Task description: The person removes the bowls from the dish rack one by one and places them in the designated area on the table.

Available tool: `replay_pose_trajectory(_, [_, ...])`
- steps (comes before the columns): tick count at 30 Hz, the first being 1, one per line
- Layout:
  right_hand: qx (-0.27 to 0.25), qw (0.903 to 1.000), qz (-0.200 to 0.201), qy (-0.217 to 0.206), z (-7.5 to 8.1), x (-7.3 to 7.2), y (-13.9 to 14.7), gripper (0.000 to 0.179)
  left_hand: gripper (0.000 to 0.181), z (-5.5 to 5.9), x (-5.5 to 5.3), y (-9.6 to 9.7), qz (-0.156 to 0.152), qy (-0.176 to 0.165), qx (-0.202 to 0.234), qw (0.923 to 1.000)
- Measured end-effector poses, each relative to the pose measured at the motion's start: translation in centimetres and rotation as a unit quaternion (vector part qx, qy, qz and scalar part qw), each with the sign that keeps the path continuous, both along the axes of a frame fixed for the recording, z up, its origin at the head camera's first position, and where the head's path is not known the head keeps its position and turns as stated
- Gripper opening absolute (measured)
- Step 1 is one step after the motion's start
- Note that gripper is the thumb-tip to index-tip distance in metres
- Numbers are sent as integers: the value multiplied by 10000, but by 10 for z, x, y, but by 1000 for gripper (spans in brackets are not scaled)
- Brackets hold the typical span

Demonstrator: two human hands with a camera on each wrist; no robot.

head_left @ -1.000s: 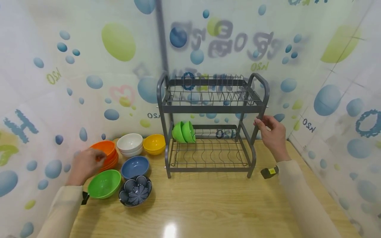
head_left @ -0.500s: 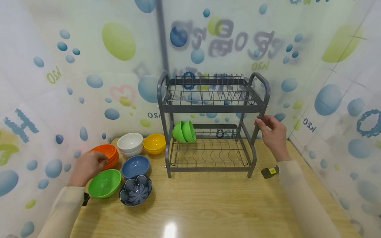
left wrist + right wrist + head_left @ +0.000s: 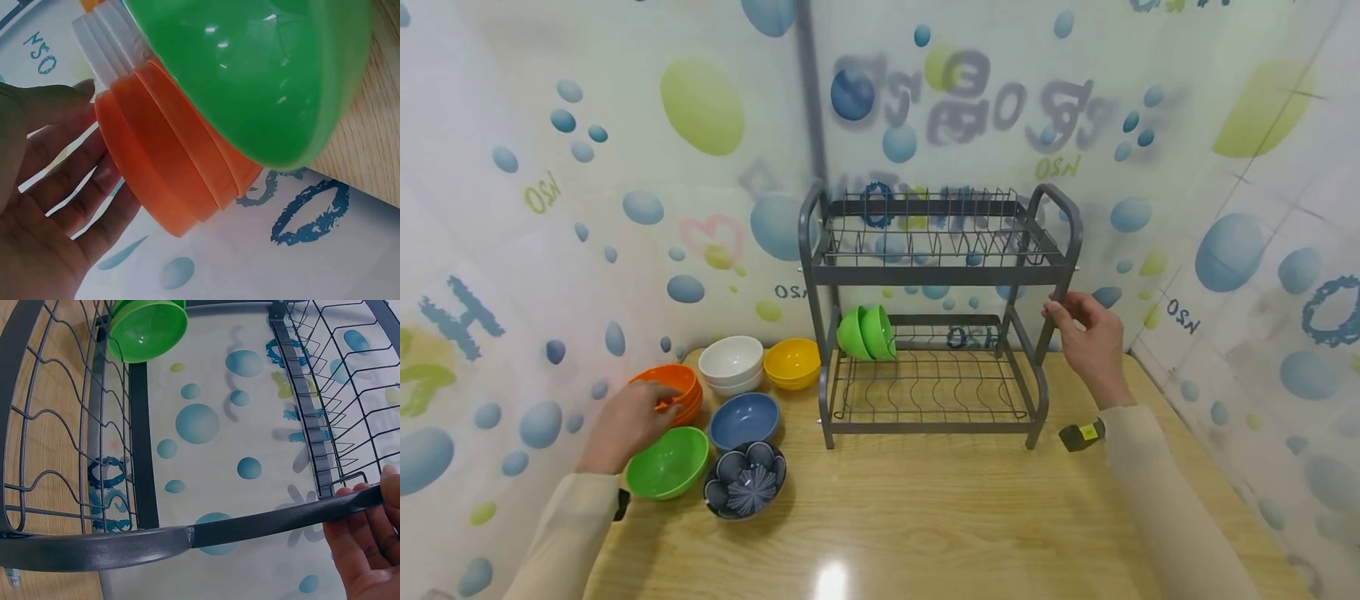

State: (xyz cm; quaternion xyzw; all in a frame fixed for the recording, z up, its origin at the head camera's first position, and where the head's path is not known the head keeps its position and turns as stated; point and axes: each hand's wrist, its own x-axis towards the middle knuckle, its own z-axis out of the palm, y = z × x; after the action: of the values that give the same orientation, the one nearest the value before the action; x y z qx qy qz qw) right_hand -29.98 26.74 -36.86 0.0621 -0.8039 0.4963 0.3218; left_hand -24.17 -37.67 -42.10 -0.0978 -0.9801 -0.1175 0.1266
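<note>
At the left in the head view, my left hand (image 3: pixel 628 425) reaches over a stack of orange bowls (image 3: pixel 692 404). The left wrist view shows its fingers (image 3: pixel 103 194) at the top bowl's rim, with the thumb apart from them; some fingertips are hidden by the orange stack (image 3: pixel 162 150). A green bowl (image 3: pixel 667 463) stands just in front of the stack. On the right, my right hand (image 3: pixel 1090 337) holds the upright post of a dark grey two-tier dish rack (image 3: pixel 936 276), thumb on one side and fingers on the other. Two small green bowls (image 3: pixel 877 333) stand on edge in its lower tier.
White bowls (image 3: pixel 730 367) and a yellow bowl (image 3: pixel 792 364) sit between the orange stack and the rack. Nearer are a blue bowl (image 3: pixel 744 422) and a dark patterned bowl (image 3: pixel 745 481). Patterned curtains surround the wooden table (image 3: pixel 925 517).
My left hand has moved slightly right, farther over the orange bowls, its fingers now at their rim. My right hand has stayed on the rack's post.
</note>
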Motion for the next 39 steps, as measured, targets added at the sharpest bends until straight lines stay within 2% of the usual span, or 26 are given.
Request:
replay_pose_trajectory(4, [21, 10000, 21, -30, 0, 1, -1, 31, 19, 0, 0, 1, 29, 84, 77, 9999])
replay_pose_trajectory(7, [-15, 10000, 33, -36, 1, 1, -2, 30, 24, 0, -1, 2, 29, 280, 151, 9995])
replay_pose_trajectory(13, [-98, 9999, -37, -34, 2, 3, -6, 27, 33, 3, -2, 11, -108, 736, 656, 9951])
replay_pose_trajectory(16, [-131, 9998, -135, -10, 1, 4, -9, 27, 40, 9, 0, 21, -70, 664, 912, 9936])
replay_pose_trajectory(19, [-145, 9997, -202, -22, 1, 4, -11, 28, 48, 14, 1, 31, 22, 447, 1072, 9932])
replay_pose_trajectory(22, [-143, 9997, -196, -41, 0, 4, -12, 30, 54, 18, -1, 41, 99, 330, 1228, 9918])
replay_pose_trajectory(26, [-84, 9997, -231, -10, 0, 3, -12, 31, 59, 21, -5, 55, 103, 342, 1524, 9877])
replay_pose_trajectory(35, [222, 9984, -504, 98, 0, 9, -19, 34, 65, 31, -17, 90, -127, 428, 2150, 9756])
replay_pose_trajectory(39, [303, 9977, -560, 235, 1, 16, -28, 44, 65, 36, -21, 100, -289, 422, 2381, 9699])
